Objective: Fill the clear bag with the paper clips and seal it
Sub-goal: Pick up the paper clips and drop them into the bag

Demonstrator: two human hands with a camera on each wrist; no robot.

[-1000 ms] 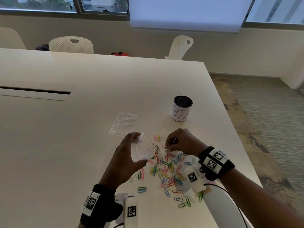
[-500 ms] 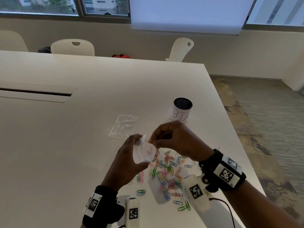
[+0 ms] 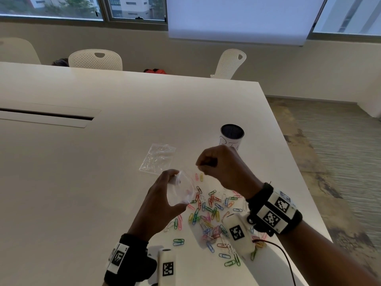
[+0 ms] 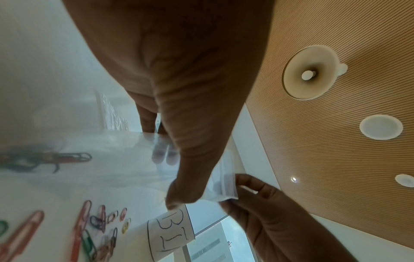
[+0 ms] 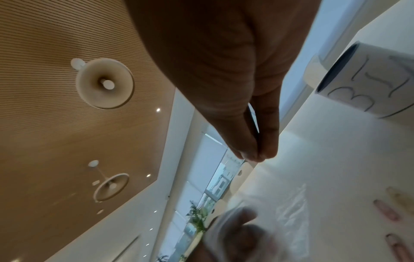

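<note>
My left hand (image 3: 179,190) holds a small clear bag (image 3: 185,188) just above the table, thumb on one side and fingers on the other, with its mouth held apart. A few clips lie inside the bag (image 4: 44,159). My right hand (image 3: 201,165) hovers just up and right of the bag's mouth, fingers curled. In the right wrist view its thumb and forefinger (image 5: 253,156) pinch a thin pale paper clip (image 5: 253,117). Several coloured paper clips (image 3: 208,215) lie scattered on the white table (image 3: 103,182) below both hands.
A white cup marked "BIN" (image 3: 232,135) stands behind my right hand. A second clear bag (image 3: 157,158) lies flat behind my left hand. The table's right edge (image 3: 292,174) runs close by, and a cable slot (image 3: 47,116) sits at far left.
My right hand rose from the clip pile to the bag's mouth, then lifted a little up and to the right. The left hand kept holding the bag, slightly lower now.
</note>
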